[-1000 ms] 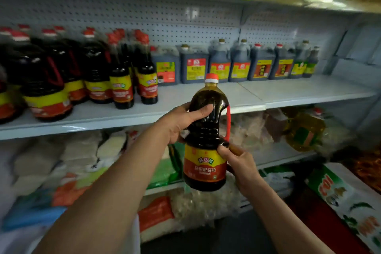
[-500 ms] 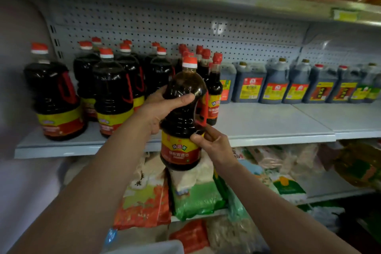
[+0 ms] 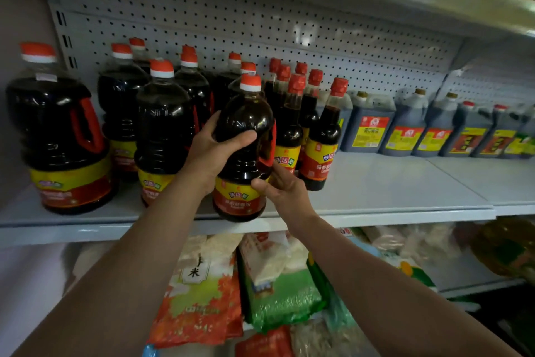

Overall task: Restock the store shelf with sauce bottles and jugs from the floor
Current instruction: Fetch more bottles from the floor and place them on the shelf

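The dark sauce bottle (image 3: pixel 243 151), with an orange-red cap, a red side handle and a yellow-and-red label, stands upright at the front edge of the white shelf (image 3: pixel 390 191), its base at or just above the lip; whether it rests on the board cannot be told. The left hand (image 3: pixel 211 151) wraps its shoulder from the left, thumb laid across the front of the glossy body and fingers curled behind. The right hand (image 3: pixel 285 191) pinches it low on the right side, thumb on the top edge of the label and fingers tucked behind beneath the red handle.

Just left of it stand the large sauce bottles (image 3: pixel 162 128) of the same make, several deep toward the pegboard back panel (image 3: pixel 260 29), with one bigger jug (image 3: pixel 58 136) at the far left. Just right of it is a cluster of slim tall-necked bottles (image 3: pixel 321 139) with red caps, the nearest close to the right hand's knuckles. Farther right, against the back panel, runs a row of square dark jugs (image 3: pixel 367 125) with yellow and red labels, leaving the front of the shelf there bare.

On the shelf below lie bags of rice (image 3: pixel 199 298) in orange and white, and a green bag (image 3: pixel 283 298) beside them, between the two forearms.
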`<state>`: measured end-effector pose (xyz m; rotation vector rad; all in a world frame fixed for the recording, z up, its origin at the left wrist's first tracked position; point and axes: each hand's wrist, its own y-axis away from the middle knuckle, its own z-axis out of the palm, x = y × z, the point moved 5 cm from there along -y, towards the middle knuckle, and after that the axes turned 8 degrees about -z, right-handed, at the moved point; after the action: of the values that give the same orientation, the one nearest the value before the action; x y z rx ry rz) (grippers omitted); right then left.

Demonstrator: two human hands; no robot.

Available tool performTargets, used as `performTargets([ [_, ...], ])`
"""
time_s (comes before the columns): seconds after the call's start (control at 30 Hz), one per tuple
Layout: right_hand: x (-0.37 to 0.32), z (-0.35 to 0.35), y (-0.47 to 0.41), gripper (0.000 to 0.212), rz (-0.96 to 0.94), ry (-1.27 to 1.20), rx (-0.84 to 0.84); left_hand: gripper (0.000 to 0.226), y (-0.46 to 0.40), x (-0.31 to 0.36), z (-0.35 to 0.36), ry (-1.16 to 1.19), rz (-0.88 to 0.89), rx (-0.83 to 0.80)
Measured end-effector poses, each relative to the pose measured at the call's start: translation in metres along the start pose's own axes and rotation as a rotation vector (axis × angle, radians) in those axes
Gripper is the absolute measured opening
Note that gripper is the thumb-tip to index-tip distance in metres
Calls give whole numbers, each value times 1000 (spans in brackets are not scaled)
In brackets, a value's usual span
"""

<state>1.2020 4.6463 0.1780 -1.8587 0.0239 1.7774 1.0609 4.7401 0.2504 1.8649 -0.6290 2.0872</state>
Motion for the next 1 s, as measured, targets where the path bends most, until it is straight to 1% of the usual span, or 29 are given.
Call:
performTargets([
  [0.1,5,2,-11,49,26,34,16,63,-13,-4,-2,1,20,9],
  [0.17,8,2,-16,47,30,47,22,70,-20,-6,-2,-10,18,14],
  [0.23,12,2,-20,50,33,42,31,72,-24,-6,-2,-29,24,13],
  [0.37,15,1,-22,57,28,82,37,67,-28,-10,-4,-29,36,1],
  [0.5,18,0,-21,59,34,128,40,55,-25,-11,-2,-25,35,2],
  [0.6,13,1,-19,56,51,193,31,63,-22,-13,-1,-29,37,42],
  [0.7,1,-6,-11,48,75,312,28,62,-14,-14,3,-86,54,154],
  [0.77,-9,-20,0,55,79,360,74,56,-4,-13,6,-123,60,285],
  [0.8,-17,-31,7,53,84,401,97,57,2,-13,9,-139,52,350],
  [0.87,-36,-61,26,45,84,523,143,76,17,-11,15,-199,37,498],
  [0.9,-46,-79,35,47,85,575,178,87,28,-8,22,-252,48,570],
  [0.93,-57,-98,45,54,88,612,217,92,39,-4,32,-300,81,622],
  [1.0,-80,-139,69,67,94,663,292,90,63,3,66,-372,135,622],
])
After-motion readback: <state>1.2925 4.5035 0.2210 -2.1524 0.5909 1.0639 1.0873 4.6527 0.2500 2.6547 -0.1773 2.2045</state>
